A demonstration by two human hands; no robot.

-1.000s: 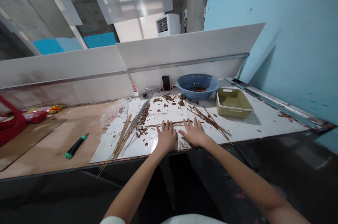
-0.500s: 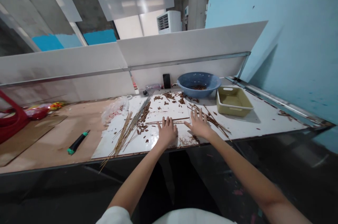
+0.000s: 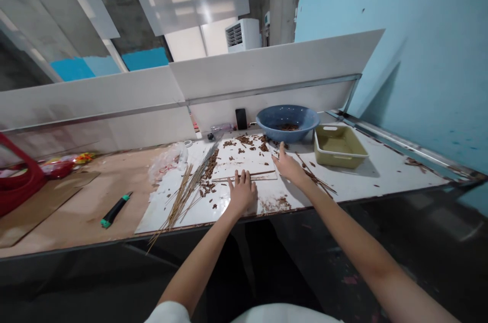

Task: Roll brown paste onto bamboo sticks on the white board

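My left hand (image 3: pixel 243 192) lies palm down with its fingers apart at the front of a white board (image 3: pixel 244 161). Its fingertips rest over a thin brown stick (image 3: pixel 264 173) that runs along the board's front edge. My right hand (image 3: pixel 288 164) is off the board's right side, beside a loose bunch of thin brown sticks (image 3: pixel 318 181). Its index finger points forward and its thumb stands apart; the other fingers are hard to make out. I see nothing held in it. Brown crumbly pieces (image 3: pixel 244 139) are scattered on the board's far part.
A blue basin (image 3: pixel 287 133) with brown pieces inside stands at the back, beside an olive-green tub (image 3: pixel 340 155). A phone (image 3: pixel 241 119) leans against the back panel. Long thin sticks (image 3: pixel 179 196) lie at left, near a plastic bag (image 3: pixel 168 160) and a green-black cutter (image 3: pixel 115 210).
My right hand has lifted from the stick at the board's front edge and moved forward and slightly right. The left hand stays on the stick.
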